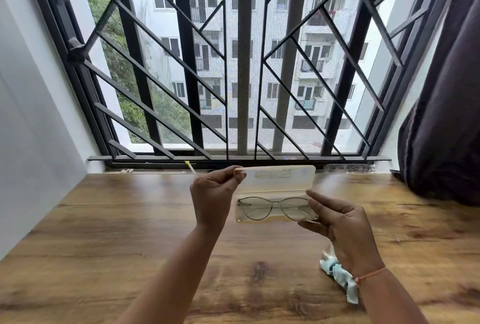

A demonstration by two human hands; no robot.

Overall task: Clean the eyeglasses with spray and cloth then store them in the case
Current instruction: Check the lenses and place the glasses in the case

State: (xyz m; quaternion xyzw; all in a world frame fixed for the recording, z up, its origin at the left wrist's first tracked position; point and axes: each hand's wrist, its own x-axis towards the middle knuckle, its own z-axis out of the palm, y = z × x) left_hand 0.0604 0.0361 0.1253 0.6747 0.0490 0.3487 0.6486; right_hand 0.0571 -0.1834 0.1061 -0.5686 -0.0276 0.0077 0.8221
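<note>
At five o'clock we see the cloth (340, 278) on the table (104, 232). Our right hand (345, 230) grips the open case (275, 193), probably its base; eyeglasses (272, 208) lie inside. Our left hand (211, 193) pinches the lid at twelve.

Cream case (275, 180), wood-grain brown table (130, 219)

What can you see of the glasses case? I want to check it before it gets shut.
The case is a pale cream hard shell, open, held above the wooden table. The left hand pinches the raised lid's corner; the right hand supports the base's right end. Thin-framed eyeglasses lie folded inside the base.
</note>
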